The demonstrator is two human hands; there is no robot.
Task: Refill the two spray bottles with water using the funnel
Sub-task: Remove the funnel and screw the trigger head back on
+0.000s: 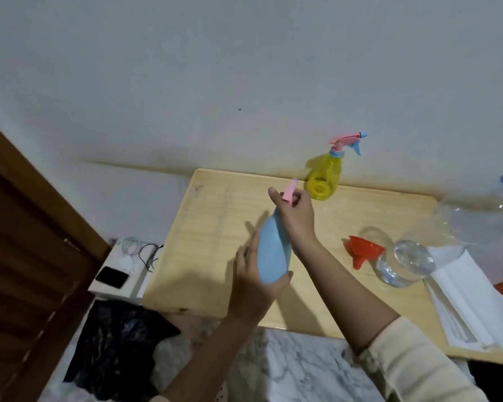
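Nearest, a blue spray bottle [272, 250] is held tilted above the wooden desk [215, 227], its base cupped by the left hand [251, 281], whose fingers [254, 242] are curled around the lower body with the thumb pressed against the near side. Higher up, the bottle's neck is gripped by the right hand [295, 216], its fingers closed on the pink spray head [289, 191] (the trigger itself is hidden behind the knuckles). To the right, an orange funnel [365, 250] is seen lying on its side on the desk, touching a clear glass vessel [405, 262]; a stack of white paper [471, 303] is laid just beside it. Farther back, near the wall, a yellow spray bottle [324, 175] is stood upright with its pink and blue head still fitted. Off the desk's left edge, a dark phone [112, 277] and coiled cables [141, 249] are seen.
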